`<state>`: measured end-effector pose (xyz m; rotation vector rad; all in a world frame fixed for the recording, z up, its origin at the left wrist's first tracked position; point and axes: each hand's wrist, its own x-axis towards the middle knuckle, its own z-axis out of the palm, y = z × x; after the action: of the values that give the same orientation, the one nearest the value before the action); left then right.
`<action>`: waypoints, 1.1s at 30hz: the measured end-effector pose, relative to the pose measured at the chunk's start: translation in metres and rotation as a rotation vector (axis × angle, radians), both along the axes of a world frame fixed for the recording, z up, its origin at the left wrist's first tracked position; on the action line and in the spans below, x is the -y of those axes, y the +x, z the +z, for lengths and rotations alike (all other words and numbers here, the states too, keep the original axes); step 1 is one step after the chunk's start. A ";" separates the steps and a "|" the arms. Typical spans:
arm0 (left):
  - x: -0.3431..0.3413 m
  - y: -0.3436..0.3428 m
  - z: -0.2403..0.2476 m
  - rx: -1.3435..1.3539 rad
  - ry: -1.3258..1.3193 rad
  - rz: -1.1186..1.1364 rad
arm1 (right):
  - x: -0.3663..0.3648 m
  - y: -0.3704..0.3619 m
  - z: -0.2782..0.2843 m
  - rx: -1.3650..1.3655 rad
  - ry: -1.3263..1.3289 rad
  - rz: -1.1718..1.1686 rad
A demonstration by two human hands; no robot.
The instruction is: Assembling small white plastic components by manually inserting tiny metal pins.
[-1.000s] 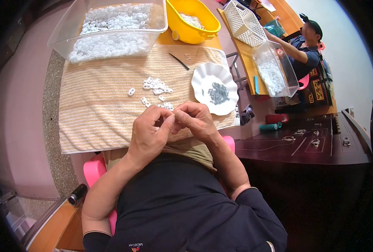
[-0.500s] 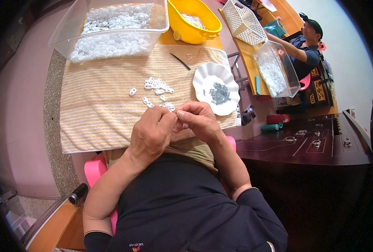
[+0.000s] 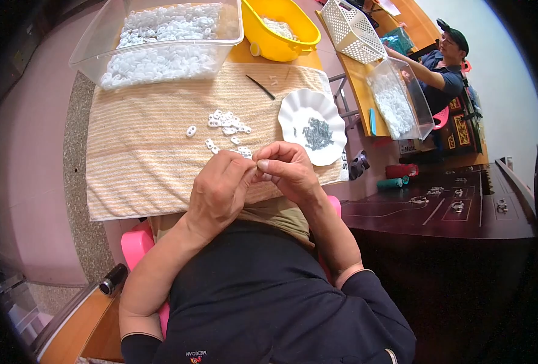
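My left hand (image 3: 221,187) and my right hand (image 3: 288,172) meet fingertip to fingertip over the near edge of the striped towel (image 3: 141,164). The fingers of both are pinched closed; whatever lies between them is hidden or too small to make out. Just beyond the fingertips lie several small white plastic pieces with two holes (image 3: 228,123), and one such piece (image 3: 191,130) sits apart to the left. To the right of my right hand stands a white scalloped plate (image 3: 293,106) holding a heap of small dark grey pieces (image 3: 317,133).
A clear bin (image 3: 160,51) full of white pieces stands at the far left, beside a yellow tub (image 3: 308,37). A thin black stick (image 3: 260,87) lies on the towel. At the far right, a person (image 3: 439,67) sits by another clear bin (image 3: 423,124) and a white basket (image 3: 351,36).
My hands stay together at nearly the same spot, with slight shifts of the fingers and a small turn of the right hand. The things on the towel have not moved.
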<state>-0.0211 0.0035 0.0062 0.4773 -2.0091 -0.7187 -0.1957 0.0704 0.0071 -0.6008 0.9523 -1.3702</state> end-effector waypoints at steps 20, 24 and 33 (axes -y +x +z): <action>-0.001 0.001 0.001 -0.027 0.364 -0.053 | 0.001 0.000 -0.003 -0.007 -0.037 -0.013; -0.001 0.001 -0.002 -0.021 0.354 -0.050 | 0.001 0.000 -0.005 -0.064 -0.072 -0.017; -0.001 0.001 0.000 0.010 0.426 -0.051 | 0.002 0.002 -0.005 -0.108 -0.121 -0.020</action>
<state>-0.0197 0.0045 0.0067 0.6771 -1.8818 -1.1868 -0.1941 0.0685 0.0019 -0.7653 0.9682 -1.4319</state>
